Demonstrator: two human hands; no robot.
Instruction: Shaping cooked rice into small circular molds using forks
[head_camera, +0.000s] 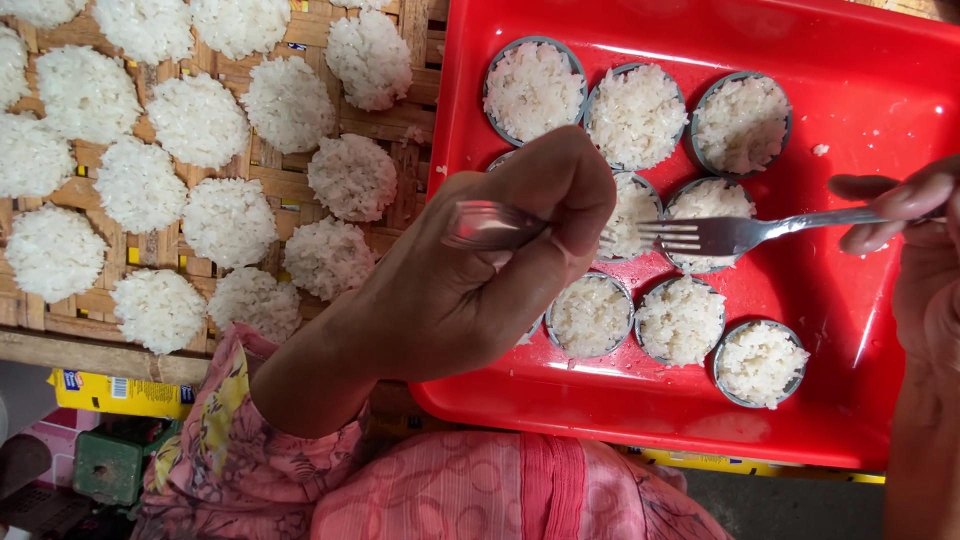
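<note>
- Left hand (470, 270) is curled shut around a small metal ring mould (490, 222), held over the red tray (870, 250).
- Right hand (915, 230) pinches a fork (720, 233), tines just beside the left fingers.
- Rice-filled moulds (680, 320) sit under both hands; turned-out rice cakes (230, 220) lie on the bamboo mat (270, 165) left of the left hand.

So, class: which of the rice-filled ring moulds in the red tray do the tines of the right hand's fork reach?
The middle-row mould just right of the left hand; the fork tines lie over its rice, while the other moulds sit untouched.
</note>
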